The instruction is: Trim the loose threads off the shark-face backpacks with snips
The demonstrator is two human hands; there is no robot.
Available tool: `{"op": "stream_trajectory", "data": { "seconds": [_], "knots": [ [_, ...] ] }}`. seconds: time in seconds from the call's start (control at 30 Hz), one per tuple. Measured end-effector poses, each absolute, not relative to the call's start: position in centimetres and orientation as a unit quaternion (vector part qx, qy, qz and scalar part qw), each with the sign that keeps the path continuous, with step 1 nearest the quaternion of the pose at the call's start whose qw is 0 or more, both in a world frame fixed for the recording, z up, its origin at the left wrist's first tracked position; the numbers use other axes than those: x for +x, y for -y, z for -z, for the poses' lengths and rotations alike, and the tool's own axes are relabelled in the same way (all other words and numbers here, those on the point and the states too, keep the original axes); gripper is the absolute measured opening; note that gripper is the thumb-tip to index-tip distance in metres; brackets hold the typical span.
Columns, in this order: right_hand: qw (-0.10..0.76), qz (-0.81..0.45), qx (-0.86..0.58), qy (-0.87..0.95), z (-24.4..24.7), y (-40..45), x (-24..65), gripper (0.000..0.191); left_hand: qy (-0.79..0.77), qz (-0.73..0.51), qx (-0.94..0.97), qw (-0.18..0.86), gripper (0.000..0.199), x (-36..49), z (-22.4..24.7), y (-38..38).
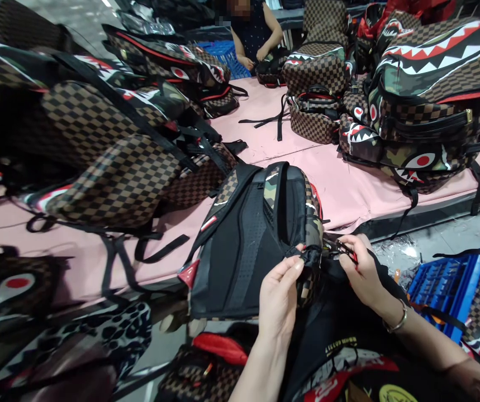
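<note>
A checkered and camouflage backpack (240, 251) lies at the front edge of the pink table, its black padded back facing up. My left hand (279, 293) is closed, with thumb and fingers pinching the backpack's lower right side near the bottom of a shoulder strap (271, 206). To the right of it, my right hand (361, 265) is closed around a small pair of thread snips (348, 251) with some red on the handle. The snips point left toward the backpack's side. Whether their blades touch anything is too small to tell.
Piled backpacks (126, 178) fill the table's left side, and more backpacks (428, 106) are stacked at the right. A blue crate (445, 290) with bags stands on the floor at the right. Below me lies another checkered bag (206, 368). Across the pink table (260, 125), a person (256, 33) handles a bag.
</note>
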State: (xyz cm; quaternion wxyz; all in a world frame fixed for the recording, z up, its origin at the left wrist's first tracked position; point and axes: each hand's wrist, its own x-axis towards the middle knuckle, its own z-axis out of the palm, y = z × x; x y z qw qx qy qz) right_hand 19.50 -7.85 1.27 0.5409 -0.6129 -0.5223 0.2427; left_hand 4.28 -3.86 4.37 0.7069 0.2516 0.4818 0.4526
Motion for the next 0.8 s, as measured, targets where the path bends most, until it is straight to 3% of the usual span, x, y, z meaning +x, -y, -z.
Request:
{"op": "stream_trajectory", "data": {
  "seconds": [0.2, 0.47, 0.8],
  "knots": [
    [0.540, -0.232, -0.569, 0.576, -0.9, 9.9, 18.4, 0.019, -0.471, -0.482, 0.185, 0.715, 0.027, 4.6, -5.0, 3.7],
    [0.555, -0.089, -0.517, 0.646, -0.2, 8.5, 17.4, 0.025, -0.473, -0.460, 0.125, 0.741, 0.016, 4.8, -4.9, 4.0],
    [0.459, 0.077, -0.516, 0.719, 1.0, 7.6, 18.2, 0.017, -0.467, -0.452, 0.122, 0.751, 0.016, 4.6, -4.6, 3.8]
  ]
}}
